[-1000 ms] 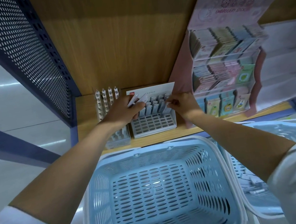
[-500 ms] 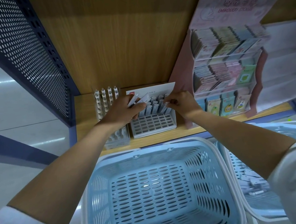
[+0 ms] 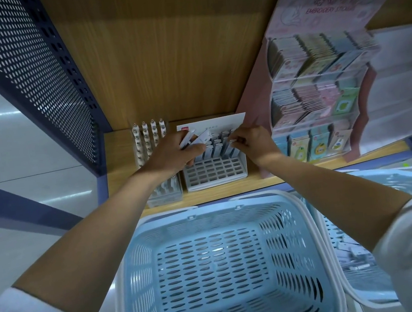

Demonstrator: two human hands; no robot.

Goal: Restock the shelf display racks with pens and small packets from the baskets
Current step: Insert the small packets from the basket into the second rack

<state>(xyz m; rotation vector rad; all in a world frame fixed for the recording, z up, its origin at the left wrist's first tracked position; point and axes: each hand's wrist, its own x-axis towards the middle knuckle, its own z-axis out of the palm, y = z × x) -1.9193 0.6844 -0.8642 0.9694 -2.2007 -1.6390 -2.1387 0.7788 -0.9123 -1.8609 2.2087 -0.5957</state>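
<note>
A white slotted display rack (image 3: pixel 215 171) stands on the wooden shelf (image 3: pixel 120 151), its back rows filled with small white packets (image 3: pixel 218 145). My left hand (image 3: pixel 170 155) holds a few of these small packets (image 3: pixel 194 139) fanned out above the rack's left side. My right hand (image 3: pixel 252 140) pinches a packet at the rack's right back rows. A clear pen rack (image 3: pixel 163 190) with white pens (image 3: pixel 148 134) stands left of it, partly hidden by my left wrist.
A light blue basket (image 3: pixel 222 266) sits below the shelf, nothing visible inside. A second blue basket (image 3: pixel 354 254) at the right holds small packets. A pink sticker display (image 3: pixel 319 88) stands right of the rack. A dark perforated panel (image 3: pixel 31 69) bounds the shelf on the left.
Both hands stay over the slotted rack with only slight shifts. The packets in my left hand have tilted a little. The view has drifted slightly.
</note>
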